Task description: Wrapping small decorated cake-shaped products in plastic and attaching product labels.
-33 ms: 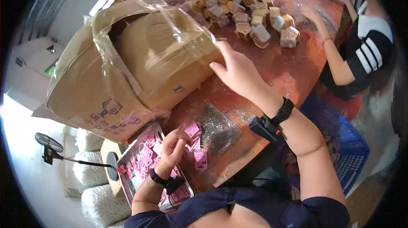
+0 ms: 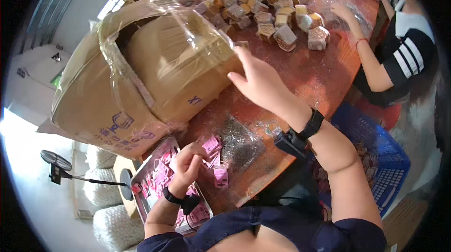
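Observation:
My right hand (image 2: 264, 83) reaches over the table to the right end of a big cardboard box (image 2: 183, 62). Its fingers are stretched and the thumb stands apart; whether it presses on the box I cannot tell. The box is tilted, with clear tape across it and a dark gap along its upper side. My left hand (image 2: 189, 162) has its fingers curled in beside a small pile of pink packets (image 2: 221, 177); anything inside the fingers is hidden. Under that forearm lies a metal tray (image 2: 204, 200) of similar pink packets. A clear plastic bag (image 2: 242, 141) lies right of the pile.
Many wrapped, many-sided blocks (image 2: 285, 38) are heaped on the reddish table (image 2: 312, 80). Another person's hand (image 2: 345, 13) rests at the far right. A blue plastic basket (image 2: 392, 174) stands low at my right. A fan (image 2: 56, 160) and white wrapped bundles (image 2: 115, 226) are at left.
Hardly anything differs. My right hand has shifted very slightly left along the box's end, and the whole view has moved a little.

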Available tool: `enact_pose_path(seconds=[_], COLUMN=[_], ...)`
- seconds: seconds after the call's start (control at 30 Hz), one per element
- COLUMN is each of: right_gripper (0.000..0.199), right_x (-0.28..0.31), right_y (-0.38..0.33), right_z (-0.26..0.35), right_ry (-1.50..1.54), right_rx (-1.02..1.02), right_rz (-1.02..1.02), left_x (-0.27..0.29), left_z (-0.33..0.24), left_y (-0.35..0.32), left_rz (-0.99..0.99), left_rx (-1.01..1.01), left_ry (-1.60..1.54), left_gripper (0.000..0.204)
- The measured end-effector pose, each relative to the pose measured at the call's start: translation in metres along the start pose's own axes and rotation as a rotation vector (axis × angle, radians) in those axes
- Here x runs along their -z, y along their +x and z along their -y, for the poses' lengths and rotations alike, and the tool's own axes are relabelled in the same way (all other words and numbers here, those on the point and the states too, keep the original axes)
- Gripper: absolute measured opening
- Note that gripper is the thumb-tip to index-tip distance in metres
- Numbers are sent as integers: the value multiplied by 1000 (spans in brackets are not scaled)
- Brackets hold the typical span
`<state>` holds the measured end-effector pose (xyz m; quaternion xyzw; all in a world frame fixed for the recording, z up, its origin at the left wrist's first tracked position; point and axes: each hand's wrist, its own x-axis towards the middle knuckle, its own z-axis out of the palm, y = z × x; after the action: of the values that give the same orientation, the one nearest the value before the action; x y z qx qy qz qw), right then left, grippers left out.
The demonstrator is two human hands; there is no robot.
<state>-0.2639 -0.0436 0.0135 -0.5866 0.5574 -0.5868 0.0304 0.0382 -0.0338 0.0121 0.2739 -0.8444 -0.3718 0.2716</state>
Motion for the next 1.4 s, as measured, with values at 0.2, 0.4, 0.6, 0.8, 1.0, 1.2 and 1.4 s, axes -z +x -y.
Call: enact_pose_path(seconds=[0.2,0.4,0.6,0.8,1.0,1.2,1.4], right_gripper=[41,35,20,16,10,25,31], right_x=[4,15,18,18,18,30,-31], right_y=[-17,-8,-5,-2,-4,69,206], right_z=[-27,-30,-42,-53,-58,-86,-138], right_ry=[85,200,327,353,488,134,-143], right_rx=[-73,-178,-125,-188,-245,161,351], right_rz=[9,208,165,224,287,273,331], left_x=[30,53,61,48,39,55,97], left_z=[-55,-108,-60,-41,-41,-124,-150], left_y=[61,184,231,205,179,60,-88], left_rz=[-22,-283,63,111,-46,-156,-671], left_rx=[-456,-306,279,351,119,77,290], left_ry=[448,1042,1227,1045,1166,839,727], left_gripper=[12,37,74,79,77,59,41])
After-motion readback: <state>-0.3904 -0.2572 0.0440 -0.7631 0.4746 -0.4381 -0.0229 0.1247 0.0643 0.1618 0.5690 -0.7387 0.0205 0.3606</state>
